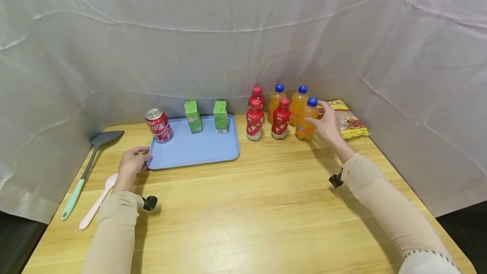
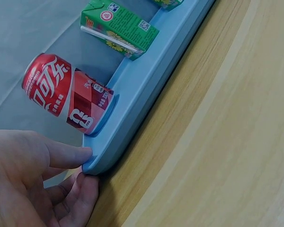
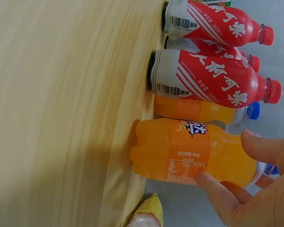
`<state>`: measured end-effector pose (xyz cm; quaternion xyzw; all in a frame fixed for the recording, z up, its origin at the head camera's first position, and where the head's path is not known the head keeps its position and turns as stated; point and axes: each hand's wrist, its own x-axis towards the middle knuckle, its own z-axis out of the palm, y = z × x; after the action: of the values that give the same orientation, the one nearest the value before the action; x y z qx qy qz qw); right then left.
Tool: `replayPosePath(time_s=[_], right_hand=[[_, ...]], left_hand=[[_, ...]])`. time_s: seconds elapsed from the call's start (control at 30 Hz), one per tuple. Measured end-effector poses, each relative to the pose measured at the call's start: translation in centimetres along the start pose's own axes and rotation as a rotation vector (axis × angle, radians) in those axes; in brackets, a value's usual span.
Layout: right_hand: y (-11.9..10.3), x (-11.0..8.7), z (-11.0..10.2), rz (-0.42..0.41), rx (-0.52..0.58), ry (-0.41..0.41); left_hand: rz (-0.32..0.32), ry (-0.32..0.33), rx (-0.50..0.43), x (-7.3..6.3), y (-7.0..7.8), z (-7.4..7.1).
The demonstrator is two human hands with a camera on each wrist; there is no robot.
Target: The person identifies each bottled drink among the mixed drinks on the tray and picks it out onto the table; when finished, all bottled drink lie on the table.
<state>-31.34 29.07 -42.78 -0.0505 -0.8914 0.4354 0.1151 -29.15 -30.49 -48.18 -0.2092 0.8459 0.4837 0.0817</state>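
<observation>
My left hand [image 1: 131, 164] pinches the near left corner of a blue tray [image 1: 194, 151], thumb on the rim and fingers curled beneath. On the tray stand a red soda can [image 2: 68, 94] and two green drink cartons [image 1: 193, 115]. At the right, my right hand [image 1: 328, 124] grips the upper part of an orange soda bottle [image 3: 189, 146] with a blue cap; the bottle is upright at the table surface. Two more orange soda bottles [image 1: 277, 96] stand behind it. Several red bottles [image 1: 280, 119] are just to its left.
A yellow food packet [image 1: 348, 117] lies right of my right hand, against the grey curtain [image 1: 228, 54]. At the left, a spatula [image 1: 85, 172] with a green handle and a pale pink spoon [image 1: 97, 204] lie on the wooden table [image 1: 243, 215].
</observation>
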Motion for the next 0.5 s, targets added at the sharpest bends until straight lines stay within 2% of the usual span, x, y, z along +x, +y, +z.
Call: replayPosePath(time_s=[0.3,0.4,0.5], right_hand=[[0.1,-0.1,0.7,-0.015,0.005,-0.047],[0.1,-0.6,1.0,-0.012,-0.002,-0.041],[-0.1,-1.7,1.2,-0.019,-0.004,0.025]], left_hand=[[0.029,-0.008,0.013,0.0,-0.5,-0.3],[0.076,-0.013,0.049,-0.1,-0.6,-0.5],[0.147,-0.029,0.078,-0.2,-0.6,-0.5]])
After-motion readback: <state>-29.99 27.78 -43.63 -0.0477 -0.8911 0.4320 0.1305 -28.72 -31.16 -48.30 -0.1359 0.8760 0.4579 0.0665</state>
